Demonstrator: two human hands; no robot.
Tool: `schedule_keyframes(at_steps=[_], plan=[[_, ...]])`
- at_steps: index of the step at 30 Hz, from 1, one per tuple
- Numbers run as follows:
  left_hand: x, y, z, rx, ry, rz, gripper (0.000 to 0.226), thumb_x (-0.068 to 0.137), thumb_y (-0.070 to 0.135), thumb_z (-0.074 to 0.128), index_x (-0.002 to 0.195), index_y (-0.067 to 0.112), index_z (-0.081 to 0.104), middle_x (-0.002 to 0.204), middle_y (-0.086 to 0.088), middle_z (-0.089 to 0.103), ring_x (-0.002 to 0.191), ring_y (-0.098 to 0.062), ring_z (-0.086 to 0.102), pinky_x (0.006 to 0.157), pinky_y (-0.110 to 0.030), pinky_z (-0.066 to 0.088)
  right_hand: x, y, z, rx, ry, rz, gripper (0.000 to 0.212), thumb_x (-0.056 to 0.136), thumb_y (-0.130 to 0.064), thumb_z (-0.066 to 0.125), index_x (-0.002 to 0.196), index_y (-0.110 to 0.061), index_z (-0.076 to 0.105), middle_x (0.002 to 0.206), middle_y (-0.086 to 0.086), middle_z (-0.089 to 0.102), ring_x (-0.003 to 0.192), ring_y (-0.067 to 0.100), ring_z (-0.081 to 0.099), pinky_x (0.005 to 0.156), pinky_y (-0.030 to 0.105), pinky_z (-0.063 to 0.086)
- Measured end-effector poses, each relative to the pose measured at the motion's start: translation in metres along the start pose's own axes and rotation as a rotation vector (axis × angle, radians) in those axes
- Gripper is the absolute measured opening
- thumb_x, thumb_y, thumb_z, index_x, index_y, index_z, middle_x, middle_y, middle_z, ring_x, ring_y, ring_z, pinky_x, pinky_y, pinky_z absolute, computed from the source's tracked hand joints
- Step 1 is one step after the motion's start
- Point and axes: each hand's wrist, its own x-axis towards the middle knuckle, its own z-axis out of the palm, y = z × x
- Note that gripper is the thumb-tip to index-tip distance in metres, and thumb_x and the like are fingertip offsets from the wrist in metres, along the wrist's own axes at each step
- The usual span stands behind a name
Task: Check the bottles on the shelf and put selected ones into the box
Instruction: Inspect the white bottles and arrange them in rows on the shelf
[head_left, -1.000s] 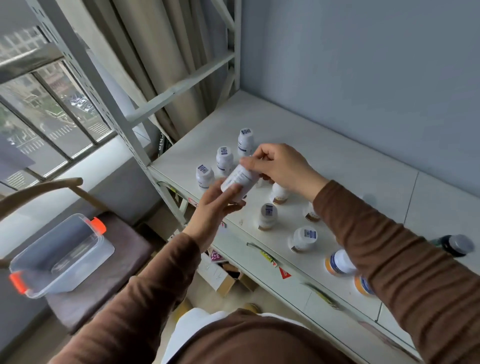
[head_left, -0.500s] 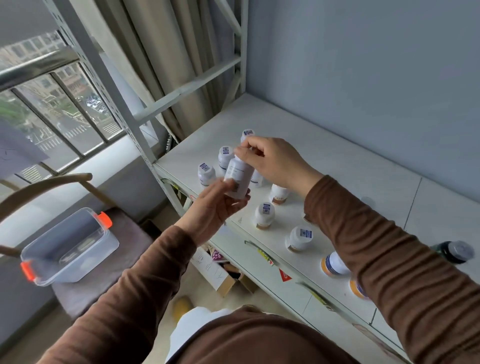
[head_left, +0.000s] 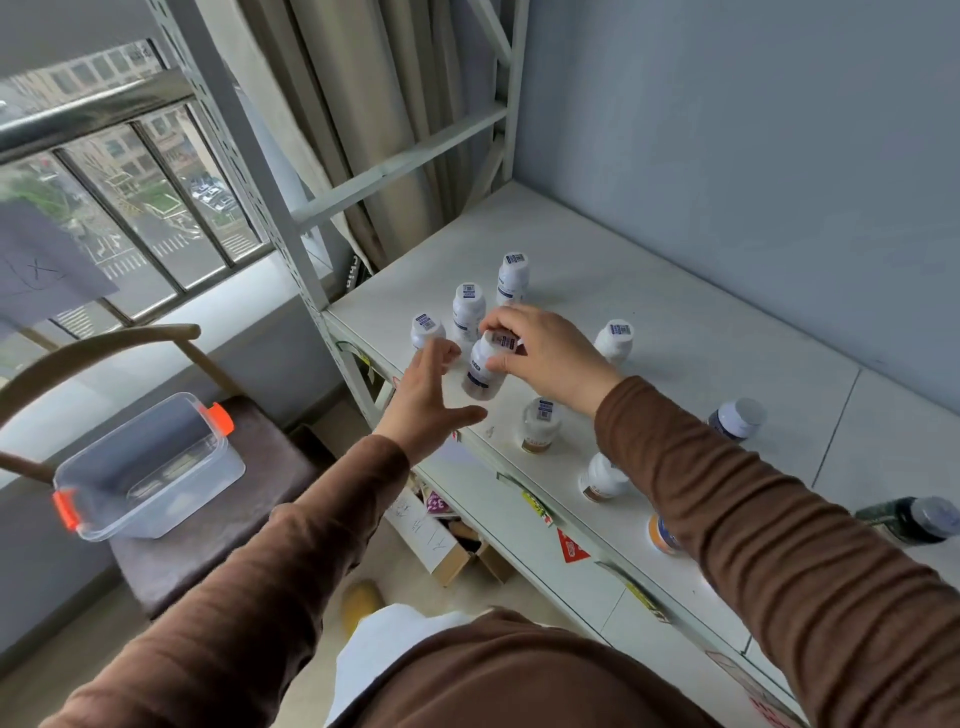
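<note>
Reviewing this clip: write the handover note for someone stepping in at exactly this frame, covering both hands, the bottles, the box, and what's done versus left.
Right hand: fingers grip the cap end of a white bottle, held at the shelf surface among the others.
Left hand: open, fingers spread, just beside that bottle, holding nothing.
Other bottles: white ones stand upright around it; two dark bottles sit further right.
Clear box: on the chair to the left, no bottle visible inside.
Done: nothing boxed yet. Left: finish checking, move selected ones into the box.
</note>
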Motion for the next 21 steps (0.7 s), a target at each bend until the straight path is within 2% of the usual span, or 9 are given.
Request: schedule_keyframes(at_steps=[5,10,14,16,18,21], plan=[[0.007,-0.022,-0.013,0.364,-0.006,0.014,0.057,0.083,0.033,0.074,0.132,0.021,0.049,0.130,-0.002,0.054,0.115,-0.022,0.048,0.098,-0.035,0.040,0.012,0.012,0.027,-0.182,-0.084,-0.007,0.032,0.086,-0.022,0.066,0.117,-0.016,0.060,0.117,0.005,0.060,0.108,0.024,0.053,0.078,0.027,0.033],[0.015,-0.022,-0.015,0.524,-0.004,0.084,0.052,0.088,0.037,0.069,0.134,0.021,0.051,0.130,0.000,0.056,0.114,-0.022,0.049,0.095,-0.035,0.043,0.014,0.017,0.043,-0.234,-0.114,0.011,0.028,0.086,-0.020,0.066,0.112,-0.013,0.058,0.111,0.007,0.060,0.107,0.029,0.053,0.085,0.037,0.043],[0.026,-0.014,-0.018,0.585,0.030,0.147,0.048,0.090,0.033,0.066,0.134,0.021,0.052,0.129,0.001,0.057,0.113,-0.022,0.050,0.092,-0.035,0.045,0.012,0.022,0.040,-0.193,-0.137,0.020,0.053,0.082,-0.032,0.074,0.130,-0.020,0.054,0.123,0.002,0.058,0.113,0.022,0.054,0.087,0.033,0.042],[0.035,-0.006,-0.021,0.616,0.058,0.190,0.045,0.091,0.032,0.064,0.133,0.023,0.053,0.127,0.001,0.058,0.112,-0.022,0.050,0.089,-0.035,0.046,0.014,0.027,0.027,-0.103,-0.063,0.048,0.054,0.083,-0.036,0.075,0.131,-0.021,0.056,0.123,-0.001,0.060,0.107,0.018,0.056,0.084,0.028,0.040],[0.047,0.002,-0.023,0.647,0.077,0.230,0.044,0.091,0.030,0.063,0.133,0.023,0.053,0.124,0.001,0.059,0.112,-0.023,0.050,0.086,-0.036,0.047,0.020,0.036,0.007,-0.063,0.089,0.097,0.040,0.085,-0.033,0.072,0.122,-0.019,0.063,0.115,0.000,0.064,0.101,0.018,0.059,0.081,0.026,0.040],[0.070,0.015,-0.023,0.687,0.083,0.255,0.044,0.090,0.030,0.064,0.132,0.024,0.054,0.123,0.001,0.059,0.112,-0.023,0.050,0.085,-0.036,0.046,0.031,0.059,-0.018,-0.138,0.194,0.149,0.028,0.087,-0.027,0.068,0.113,-0.017,0.066,0.109,0.003,0.065,0.101,0.022,0.060,0.082,0.025,0.039]])
